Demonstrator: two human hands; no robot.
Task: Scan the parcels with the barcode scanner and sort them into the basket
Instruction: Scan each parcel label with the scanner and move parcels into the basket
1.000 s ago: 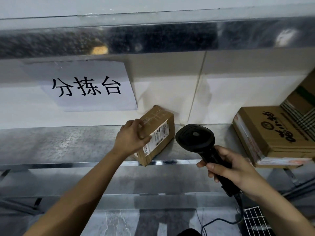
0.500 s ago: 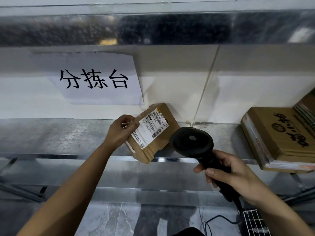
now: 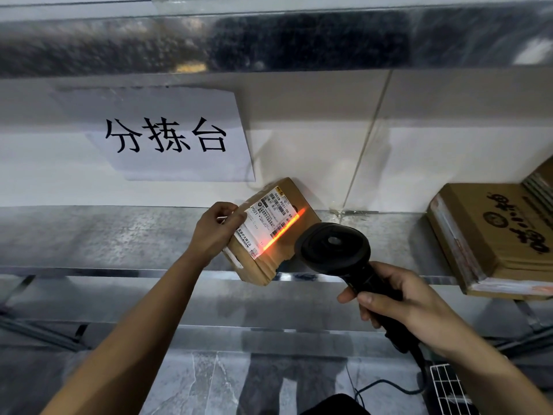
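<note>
Left grip [image 3: 215,232] clamped on the left edge of the parcel [image 3: 270,265], thumb on the label side, fingers curled behind. Box tipped up on the tabletop [image 3: 104,238], label [image 3: 263,226] turned towards the person, far corner close to the wall. Right grip [image 3: 410,310] wrapped round the handle of the barcode scanner [image 3: 332,250] (whether a finger presses the trigger, cannot tell).

Key relation: parcel lies just ahead and left of the scanner head, the two near each other but apart. Long axis of the label runs diagonally, lower left to upper right. Red scan line [image 3: 284,232] lies along that same diagonal, across the lower barcode.

Judgement: scan step in hand, sorting not yet begun. Left grip alone carries the box, so the placing falls to it.

Basket not identified. White wire grid [image 3: 446,387] low on the right, beside the scanner cable [image 3: 386,387], may be it; cannot tell. If so, the parcel must travel right and downward, past the scanner arm.

More cartons [image 3: 493,235] well apart at right; paper sign [image 3: 173,136] on the wall.
</note>
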